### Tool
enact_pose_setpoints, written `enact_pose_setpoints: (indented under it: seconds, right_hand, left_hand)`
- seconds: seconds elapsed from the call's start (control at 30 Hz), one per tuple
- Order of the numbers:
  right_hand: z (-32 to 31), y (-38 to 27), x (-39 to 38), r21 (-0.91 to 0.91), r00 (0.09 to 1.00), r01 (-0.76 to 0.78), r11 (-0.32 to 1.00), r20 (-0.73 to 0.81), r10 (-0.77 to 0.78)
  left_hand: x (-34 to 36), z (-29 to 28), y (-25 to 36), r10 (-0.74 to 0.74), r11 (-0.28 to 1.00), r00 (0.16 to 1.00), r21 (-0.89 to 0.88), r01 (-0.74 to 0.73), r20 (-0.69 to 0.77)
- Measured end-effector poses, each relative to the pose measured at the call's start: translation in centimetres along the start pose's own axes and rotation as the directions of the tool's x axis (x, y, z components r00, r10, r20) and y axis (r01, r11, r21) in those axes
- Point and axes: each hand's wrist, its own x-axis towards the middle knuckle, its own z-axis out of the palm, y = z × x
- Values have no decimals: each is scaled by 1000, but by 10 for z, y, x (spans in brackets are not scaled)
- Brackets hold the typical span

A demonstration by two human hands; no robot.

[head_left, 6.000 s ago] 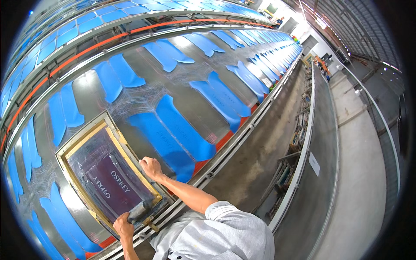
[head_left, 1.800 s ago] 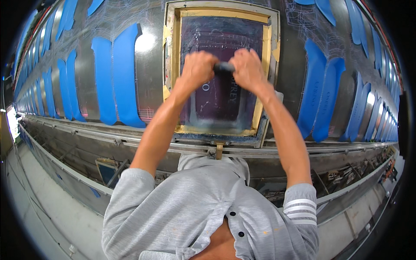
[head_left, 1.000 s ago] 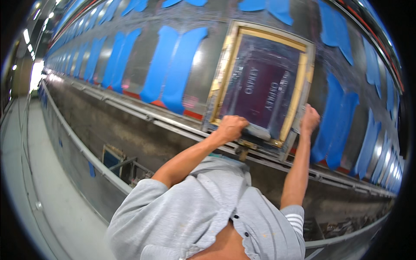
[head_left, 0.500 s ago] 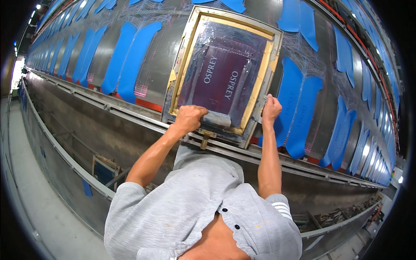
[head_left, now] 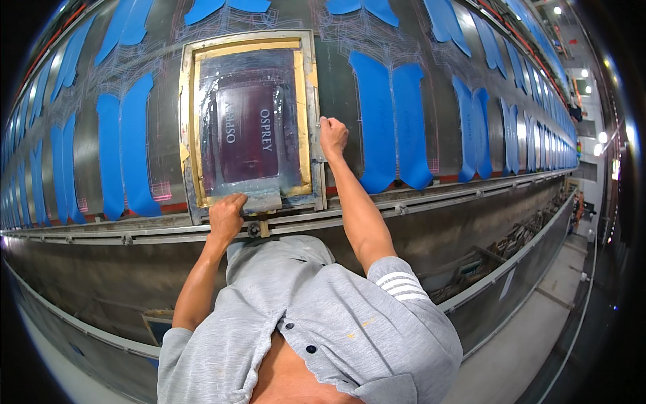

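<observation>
A screen-printing frame (head_left: 189, 121) lies flat on the long table, its dark purple mesh (head_left: 248, 145) bordered with yellow tape and showing pale lettering. At the near end of the mesh rests a grey, flat-bladed squeegee (head_left: 264, 200). My left hand (head_left: 227, 214) is closed on the squeegee's left end, at the frame's near left corner. On the other side, my right hand (head_left: 334, 137) is closed at the frame's right edge; its fingertips press against the rim, partly hidden by the hand itself.
Blue cut fabric pieces (head_left: 396, 124) lie in pairs along the table on both sides of the frame. A metal rail (head_left: 155, 232) runs along the near edge, with a clamp (head_left: 254, 229) beside the frame. A trough with stored frames (head_left: 158, 324) lies below.
My view has swung, so the frame now appears straighter and further left. Both hands keep their places at the squeegee and the frame's right edge.
</observation>
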Motion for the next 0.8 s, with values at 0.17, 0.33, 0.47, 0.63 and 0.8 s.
enact_pose_setpoints:
  seconds: [0.17,0.33,0.47,0.63,0.8]
  right_hand:
    - [-5,-10,-4,-19,996,-63,998,55,64]
    - [1,-13,-6,-30,999,-43,999,-7,43]
    - [-1,-13,-10,-288,964,240,927,-44,-263]
    - [-5,-149,56,-62,645,761,646,-38,-764]
    - [48,-210,112,-129,486,836,534,627,-609]
  left_hand:
    - [40,3,-14,47,998,994,46,-43,-98]
    - [155,-7,-58,103,990,958,124,-72,-266]
    - [250,-30,-93,-14,990,999,140,21,-51]
    - [319,-80,-92,-39,991,995,129,26,97]
    - [349,-74,-104,26,995,989,95,-40,142]
